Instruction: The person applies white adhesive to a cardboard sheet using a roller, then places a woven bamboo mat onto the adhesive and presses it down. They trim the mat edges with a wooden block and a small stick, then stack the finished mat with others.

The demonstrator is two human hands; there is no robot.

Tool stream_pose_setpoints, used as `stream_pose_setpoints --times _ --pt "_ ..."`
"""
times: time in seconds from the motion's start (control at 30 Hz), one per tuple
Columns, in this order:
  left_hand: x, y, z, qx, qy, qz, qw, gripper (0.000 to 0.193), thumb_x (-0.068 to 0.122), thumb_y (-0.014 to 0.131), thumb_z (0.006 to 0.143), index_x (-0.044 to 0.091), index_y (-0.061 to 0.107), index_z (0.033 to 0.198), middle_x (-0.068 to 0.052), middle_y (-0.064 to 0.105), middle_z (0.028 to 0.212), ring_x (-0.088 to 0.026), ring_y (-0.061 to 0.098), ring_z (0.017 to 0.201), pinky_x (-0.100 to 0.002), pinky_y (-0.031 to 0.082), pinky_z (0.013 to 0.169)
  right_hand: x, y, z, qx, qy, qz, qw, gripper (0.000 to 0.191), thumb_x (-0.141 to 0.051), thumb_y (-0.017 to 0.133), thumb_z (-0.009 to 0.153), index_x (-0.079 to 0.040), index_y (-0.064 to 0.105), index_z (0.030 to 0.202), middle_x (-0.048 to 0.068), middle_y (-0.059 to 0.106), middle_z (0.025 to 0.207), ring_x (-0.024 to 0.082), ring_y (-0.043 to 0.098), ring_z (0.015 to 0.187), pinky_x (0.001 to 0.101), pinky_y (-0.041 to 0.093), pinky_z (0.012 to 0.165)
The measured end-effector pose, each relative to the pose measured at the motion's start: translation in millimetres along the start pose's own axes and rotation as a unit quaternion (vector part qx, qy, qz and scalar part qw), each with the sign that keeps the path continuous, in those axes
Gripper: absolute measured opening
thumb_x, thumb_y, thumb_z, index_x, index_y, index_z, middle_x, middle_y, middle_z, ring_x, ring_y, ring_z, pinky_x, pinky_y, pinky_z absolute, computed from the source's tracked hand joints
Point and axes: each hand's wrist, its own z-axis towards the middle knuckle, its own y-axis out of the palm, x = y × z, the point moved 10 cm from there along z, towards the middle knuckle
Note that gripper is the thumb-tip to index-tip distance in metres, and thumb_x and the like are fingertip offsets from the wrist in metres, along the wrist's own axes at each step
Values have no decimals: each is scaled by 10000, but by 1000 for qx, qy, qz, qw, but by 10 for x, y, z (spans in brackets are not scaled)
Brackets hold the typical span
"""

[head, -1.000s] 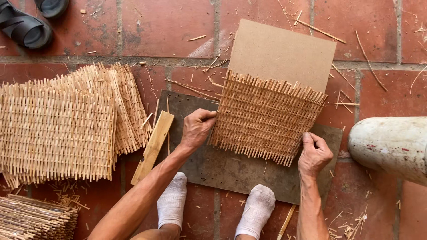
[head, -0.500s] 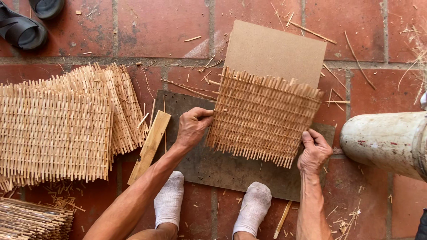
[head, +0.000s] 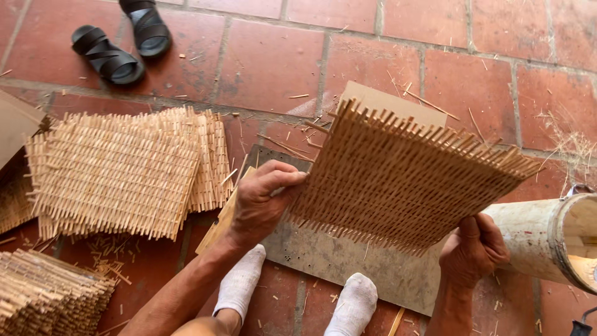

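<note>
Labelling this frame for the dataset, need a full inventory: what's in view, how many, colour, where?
woven mat: 1, tan, centre, tilted up off the floor, held at two edges
cardboard sheet: 1, brown, behind the mat's far edge
work board: 1, grey, on the floor under the mat
wooden slat: 1, pale, left of the board, partly hidden
finished mats: stack, tan, left; count unclear
stick bundle: 1, tan, bottom left
sandals: 2, black, top left
cylinder: 1, off-white, right, lying down
floor tiles: red, strewn with splinters
socked feet: 2, white, bottom centre
left hand: grips the mat's left edge
right hand: grips the mat's lower right edge
</note>
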Motion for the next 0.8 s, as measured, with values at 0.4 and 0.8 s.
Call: stream_pose_setpoints --times 0.4,0.8 --pt "291 -961 46 30 -124 -262 957 240 53 756 939 4 727 1172 -166 776 1090 -214 776 970 -312 671 880 -513 839 364 -67 92 49 992 78 67 749 1096 119 721 1147 174 723 995 193 699 858 281 585 805" --pt "877 -2184 -73 136 -32 -287 948 224 -2 767 957 -39 729 1175 -179 769 1083 -190 761 929 -314 662 858 -1397 2731 694 -264 62 28 962 91 73 704 1076 132 706 1145 182 729 950 192 713 788 269 599 750"
